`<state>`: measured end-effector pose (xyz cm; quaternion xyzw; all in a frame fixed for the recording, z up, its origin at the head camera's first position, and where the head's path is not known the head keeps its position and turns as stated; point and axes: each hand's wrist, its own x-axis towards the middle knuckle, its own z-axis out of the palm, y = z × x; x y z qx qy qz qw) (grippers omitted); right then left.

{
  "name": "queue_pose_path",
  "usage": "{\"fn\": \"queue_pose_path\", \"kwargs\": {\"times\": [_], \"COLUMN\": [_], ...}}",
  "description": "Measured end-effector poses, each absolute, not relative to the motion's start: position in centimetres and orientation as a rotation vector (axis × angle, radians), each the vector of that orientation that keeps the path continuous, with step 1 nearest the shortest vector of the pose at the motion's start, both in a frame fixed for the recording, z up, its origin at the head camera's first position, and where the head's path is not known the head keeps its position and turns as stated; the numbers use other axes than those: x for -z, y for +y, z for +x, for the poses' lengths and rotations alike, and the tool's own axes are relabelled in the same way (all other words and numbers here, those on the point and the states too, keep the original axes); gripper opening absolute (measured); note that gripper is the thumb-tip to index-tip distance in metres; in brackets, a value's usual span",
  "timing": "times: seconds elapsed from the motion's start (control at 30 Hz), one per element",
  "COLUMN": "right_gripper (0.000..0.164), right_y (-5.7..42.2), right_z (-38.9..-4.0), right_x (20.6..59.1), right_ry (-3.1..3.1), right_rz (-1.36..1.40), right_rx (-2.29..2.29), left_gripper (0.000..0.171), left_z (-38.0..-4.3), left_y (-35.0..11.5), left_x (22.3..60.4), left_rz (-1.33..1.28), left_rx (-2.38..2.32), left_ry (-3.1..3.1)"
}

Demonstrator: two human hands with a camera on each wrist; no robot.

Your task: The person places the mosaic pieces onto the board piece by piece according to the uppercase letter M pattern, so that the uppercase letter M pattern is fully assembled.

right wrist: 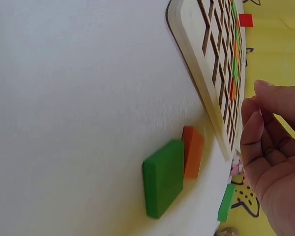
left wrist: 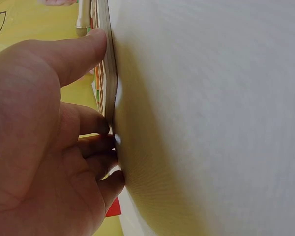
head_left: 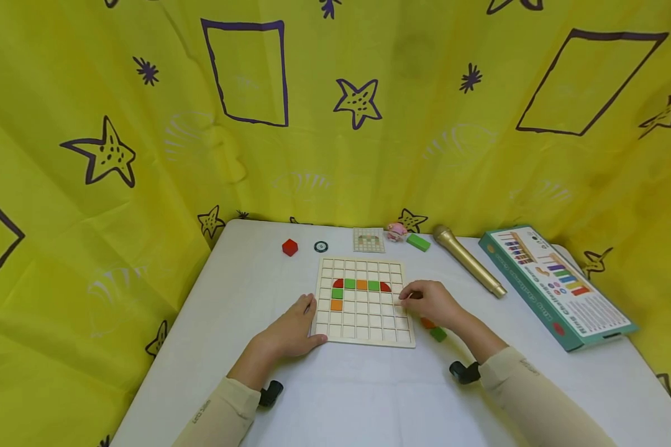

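Note:
A pale wooden grid board lies flat on the table. Its upper rows hold red rounded end pieces, green squares and orange squares. My left hand touches the board's near left corner, thumb at the front edge and relaxed fingers along the left side. By the right edge hovers my right hand, its fingers curled and the thumb and finger tips close together; no piece shows between them in the right wrist view. Below that hand, a green block and an orange block lie on the table.
Behind the board are a red block, a round dark token, a pattern card, a pink figurine and a green block. At the right lie a gold microphone and a ring game box.

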<state>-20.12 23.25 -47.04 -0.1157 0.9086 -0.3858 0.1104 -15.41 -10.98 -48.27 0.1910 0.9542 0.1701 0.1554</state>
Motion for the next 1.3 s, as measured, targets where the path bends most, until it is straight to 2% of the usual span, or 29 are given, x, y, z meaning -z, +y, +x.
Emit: {"fn": "queue_pose_path", "kwargs": {"times": [0.67,1.3], "right_gripper": [0.011,0.011], "right_y": [28.7,31.4], "right_z": [-18.7,-17.4], "right_x": [47.2,48.7], "right_ry": [2.780,2.825], "right_rz": [-0.238,-0.199], "right_rx": [1.081,1.048], "left_gripper": [0.091,0.091], "left_z": [-15.5,-15.4], "left_y": [-10.8,-10.9], "left_x": [48.2,48.5], "left_rz": [0.515,0.544], "left_rx": [-0.502,-0.505], "left_ry": [2.734,2.739]}}
